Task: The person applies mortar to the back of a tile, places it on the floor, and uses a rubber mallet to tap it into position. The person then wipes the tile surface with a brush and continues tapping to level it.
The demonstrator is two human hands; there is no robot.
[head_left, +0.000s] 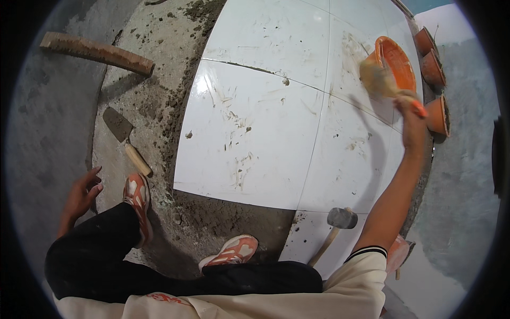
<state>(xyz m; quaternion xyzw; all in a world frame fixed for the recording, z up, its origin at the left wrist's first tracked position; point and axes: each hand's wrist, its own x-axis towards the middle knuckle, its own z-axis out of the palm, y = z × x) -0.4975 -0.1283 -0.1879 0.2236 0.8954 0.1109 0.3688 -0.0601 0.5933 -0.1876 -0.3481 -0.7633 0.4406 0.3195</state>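
My right hand [410,112] reaches to the far right, wrapped round the handle of a brush [378,80]. The brush has a tan head, smeared by motion, and its handle shows orange at the end. It is beside the near left rim of an orange basin [405,61], in front of part of it; I cannot tell whether they touch. My left hand [84,192] holds nothing, fingers apart, beside my left knee. Nearest to it lies a trowel [118,125] with a wooden handle. Large white tiles [255,133], streaked with mortar smears and crumbs, cover the middle.
A mallet [342,218] with a dark head lies on the near tile. Mortar [239,218] borders the tiles at left and front. At the far left is a long brown block [98,53]. Several terracotta pots [437,116] line the right wall. My shoes [234,251] are beside the mortar.
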